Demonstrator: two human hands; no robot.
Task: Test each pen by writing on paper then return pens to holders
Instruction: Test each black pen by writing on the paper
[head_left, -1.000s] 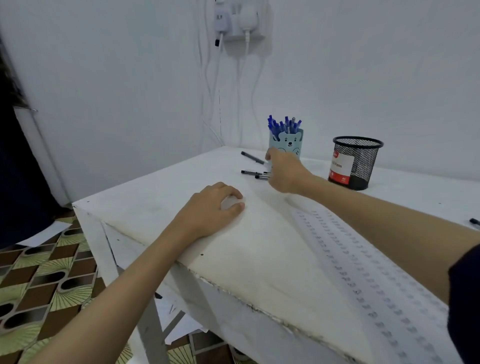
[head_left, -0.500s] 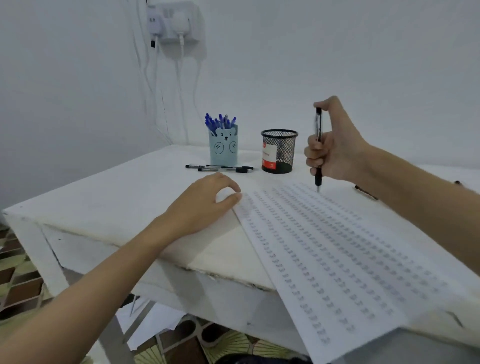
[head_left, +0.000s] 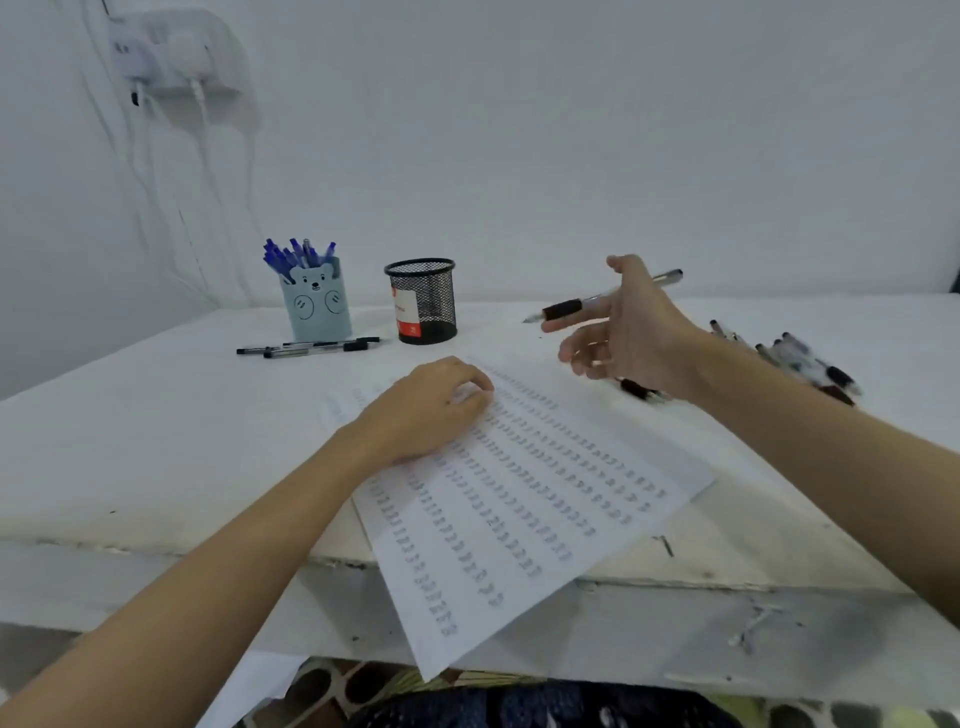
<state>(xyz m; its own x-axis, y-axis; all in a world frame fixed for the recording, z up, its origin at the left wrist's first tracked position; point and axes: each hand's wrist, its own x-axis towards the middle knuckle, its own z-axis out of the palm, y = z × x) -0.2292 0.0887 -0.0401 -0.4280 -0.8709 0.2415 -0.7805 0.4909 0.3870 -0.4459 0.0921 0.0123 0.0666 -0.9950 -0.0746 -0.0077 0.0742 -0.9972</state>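
Pen (head_left: 602, 299) with a black grip is held in my right hand (head_left: 631, 332) above the table (head_left: 156, 415), tip pointing left, fingers loosely curled around it. My left hand (head_left: 426, 410) rests on the paper (head_left: 519, 509), fingers bent, holding nothing. Both holders, the blue bear holder (head_left: 316, 306) and the mesh holder (head_left: 422, 301), stand behind.

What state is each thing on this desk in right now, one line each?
Bear holder: upright, full of blue pens.
Mesh holder: upright, contents unclear.
Pen: held above the table in the right hand.
Paper: flat, overhanging the table edge, under the left hand.
Loose pens: lying on the table.
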